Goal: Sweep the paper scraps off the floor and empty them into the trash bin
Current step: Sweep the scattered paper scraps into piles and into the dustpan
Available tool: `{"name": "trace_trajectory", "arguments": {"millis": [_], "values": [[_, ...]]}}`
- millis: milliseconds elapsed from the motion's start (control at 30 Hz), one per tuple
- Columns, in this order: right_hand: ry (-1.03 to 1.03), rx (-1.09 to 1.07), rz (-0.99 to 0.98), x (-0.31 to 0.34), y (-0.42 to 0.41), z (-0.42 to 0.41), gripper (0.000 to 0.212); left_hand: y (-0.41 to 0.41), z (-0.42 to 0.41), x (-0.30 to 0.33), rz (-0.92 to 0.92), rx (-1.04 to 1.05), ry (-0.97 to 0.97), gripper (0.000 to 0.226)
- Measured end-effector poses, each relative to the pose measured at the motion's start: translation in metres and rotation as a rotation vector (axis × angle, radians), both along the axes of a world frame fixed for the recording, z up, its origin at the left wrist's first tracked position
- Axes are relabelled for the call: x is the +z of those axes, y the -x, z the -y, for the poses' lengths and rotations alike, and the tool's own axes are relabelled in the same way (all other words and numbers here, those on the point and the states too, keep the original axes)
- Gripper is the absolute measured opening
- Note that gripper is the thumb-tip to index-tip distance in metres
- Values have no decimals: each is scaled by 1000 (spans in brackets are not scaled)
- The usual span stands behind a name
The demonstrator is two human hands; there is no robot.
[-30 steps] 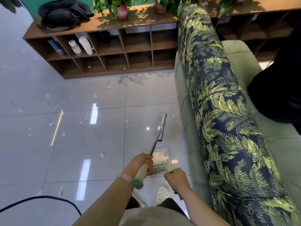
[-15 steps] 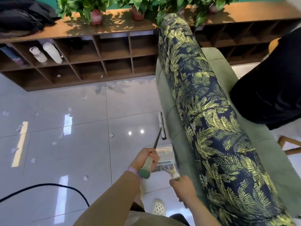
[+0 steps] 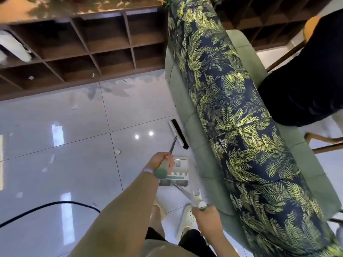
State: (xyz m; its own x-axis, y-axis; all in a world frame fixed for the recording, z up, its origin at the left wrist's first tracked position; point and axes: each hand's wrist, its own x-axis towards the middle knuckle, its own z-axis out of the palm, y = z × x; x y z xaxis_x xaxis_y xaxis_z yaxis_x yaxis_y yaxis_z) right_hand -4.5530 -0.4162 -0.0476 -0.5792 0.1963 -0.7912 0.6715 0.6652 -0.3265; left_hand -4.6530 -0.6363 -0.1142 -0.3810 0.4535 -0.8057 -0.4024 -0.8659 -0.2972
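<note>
Both hands (image 3: 160, 162) (image 3: 207, 217) around broom (image 3: 178, 133), dustpan (image 3: 177, 172)

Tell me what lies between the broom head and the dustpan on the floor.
Head view: only bare tile between the broom head and dustpan; the broom's shaft crosses above it.

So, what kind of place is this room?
Probably a lounge or office common area: a green sofa with a leaf-print cushion, a wooden cubby shelf, and a glossy tiled floor.

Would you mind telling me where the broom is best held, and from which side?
Grip the broom at its thick green handle end, from above, as the left hand does: the shaft slants up from the brush head on the floor.
</note>
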Motion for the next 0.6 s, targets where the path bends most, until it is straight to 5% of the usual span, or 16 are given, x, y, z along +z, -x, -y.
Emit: {"name": "trace_trajectory", "arguments": {"millis": [167, 333, 600], "values": [[14, 105, -40, 3, 33, 19, 31, -9, 42, 10, -10, -60, 97, 11], [45, 310, -13, -2, 72, 36, 25, -82, 92, 19, 88, 183, 156, 26], [167, 642, 40, -7, 119, 39, 23, -174, 89, 46, 234, 317, 415, 6]]}}
